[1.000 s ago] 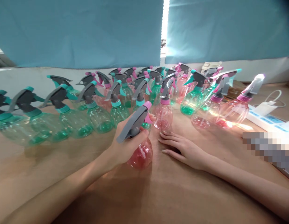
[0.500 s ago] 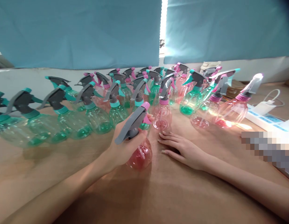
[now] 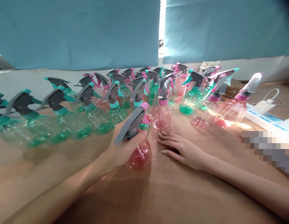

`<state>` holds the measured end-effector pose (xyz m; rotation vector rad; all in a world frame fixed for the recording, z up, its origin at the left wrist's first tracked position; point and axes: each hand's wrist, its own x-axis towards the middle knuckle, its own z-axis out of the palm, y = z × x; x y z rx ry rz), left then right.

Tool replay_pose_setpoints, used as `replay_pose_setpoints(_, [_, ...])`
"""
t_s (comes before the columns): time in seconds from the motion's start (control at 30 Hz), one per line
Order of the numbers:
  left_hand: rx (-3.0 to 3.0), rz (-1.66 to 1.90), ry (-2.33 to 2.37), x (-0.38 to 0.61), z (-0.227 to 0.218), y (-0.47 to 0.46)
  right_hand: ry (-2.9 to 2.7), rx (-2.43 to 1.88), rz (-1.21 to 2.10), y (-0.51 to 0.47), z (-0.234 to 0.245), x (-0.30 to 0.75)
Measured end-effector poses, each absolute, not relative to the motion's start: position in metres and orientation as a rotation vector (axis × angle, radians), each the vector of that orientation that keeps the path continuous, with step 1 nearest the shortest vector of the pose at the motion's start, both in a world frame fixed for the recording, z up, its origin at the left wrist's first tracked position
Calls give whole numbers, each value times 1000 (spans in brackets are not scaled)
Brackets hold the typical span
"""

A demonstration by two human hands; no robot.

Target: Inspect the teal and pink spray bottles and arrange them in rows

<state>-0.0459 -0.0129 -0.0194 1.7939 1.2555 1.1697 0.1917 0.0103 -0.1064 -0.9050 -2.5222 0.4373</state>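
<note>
My left hand (image 3: 124, 143) is wrapped round the neck of a pink spray bottle (image 3: 141, 155) with a grey and pink trigger head. Part of that bottle's neck is hidden by my fingers. Flat on the table (image 3: 172, 196), my right hand (image 3: 179, 146) lies with its fingers stretched out, holding nothing. Just beyond its fingertips stands another pink spray bottle (image 3: 162, 115), upright. Behind my left hand a green spray bottle (image 3: 118, 113) stands in a row with several more green ones.
Green and pink spray bottles crowd the back of the table. On the right stand a clear pink spray bottle (image 3: 231, 112) and a white power strip (image 3: 263, 118) with a plugged-in charger (image 3: 264, 106). Blue curtains (image 3: 88, 34) hang behind. A pixelated patch covers the right edge.
</note>
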Motion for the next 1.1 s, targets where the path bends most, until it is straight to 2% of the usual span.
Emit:
replay_pose_setpoints(0.4, [1836,1146,1073,-45,-18,-9,-2554,-912,413,10,-106,191])
replay_pose_setpoints(1.1, [1838,1214,1211,-41,-6,-18,-2547,-910,391,9,-106,191])
